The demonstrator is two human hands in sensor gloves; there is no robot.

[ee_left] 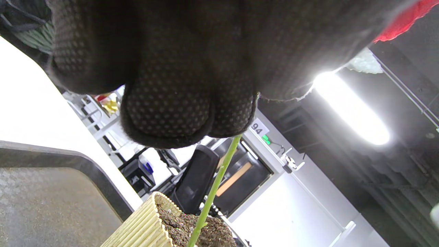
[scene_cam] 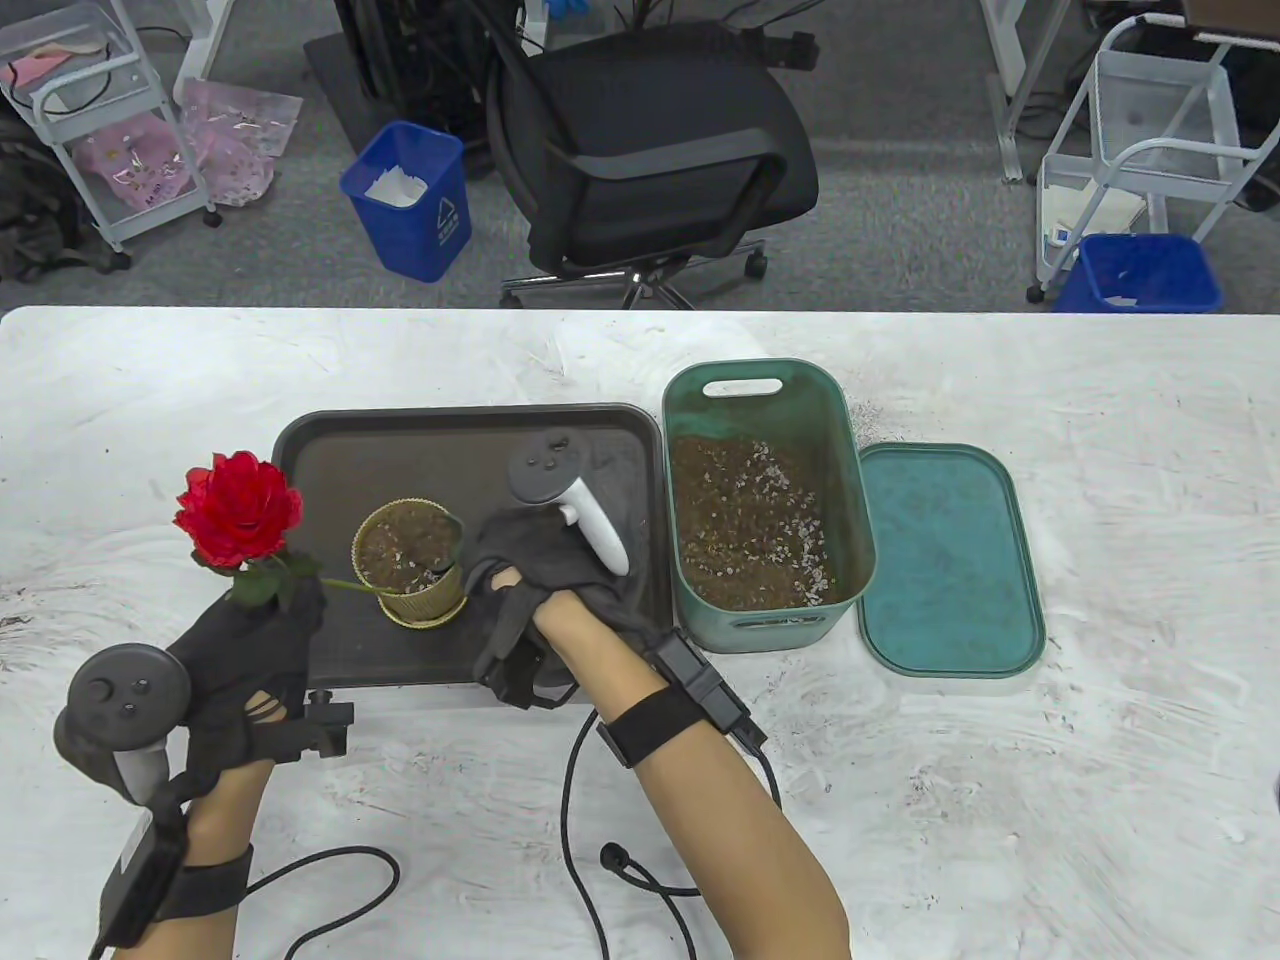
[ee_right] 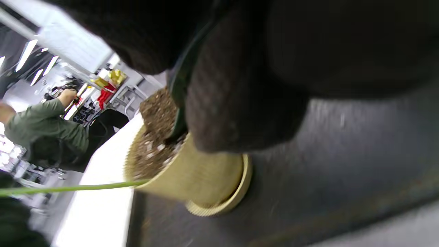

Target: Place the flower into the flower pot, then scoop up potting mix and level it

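Worktop [scene_cam: 1100, 820] seen from above carries a dark tray [scene_cam: 330, 640], a green bin of potting mix [scene_cam: 765, 515] just right of it, and the bin's lid [scene_cam: 950, 560] lying flat further right. The gold ribbed flower pot [scene_cam: 408, 565] stands upright in the tray, already holding some mix.

Only the table view shows the flower [scene_cam: 238, 510], its red bloom hanging over the worktop left of the tray. The left wrist view shows instead how the green stem [ee_left: 214, 188] runs down from the gloved fingertips [ee_left: 171, 113] into the mix inside the pot. The right wrist view adds a dark green tool [ee_right: 180, 89], its tip sunk in the mix at the pot's rim; what kind of tool it is cannot be told.

The left hand [scene_cam: 250, 640] sits at the tray's near left corner, fingers curled and pinching the stem below the bloom, so the stem leans across the pot's left rim. The right hand [scene_cam: 545, 575] lies just right of the pot, fingers closed around the tool.

The pot stands near the tray's front edge. Bare worktop lies in front of the tray and beyond the lid.
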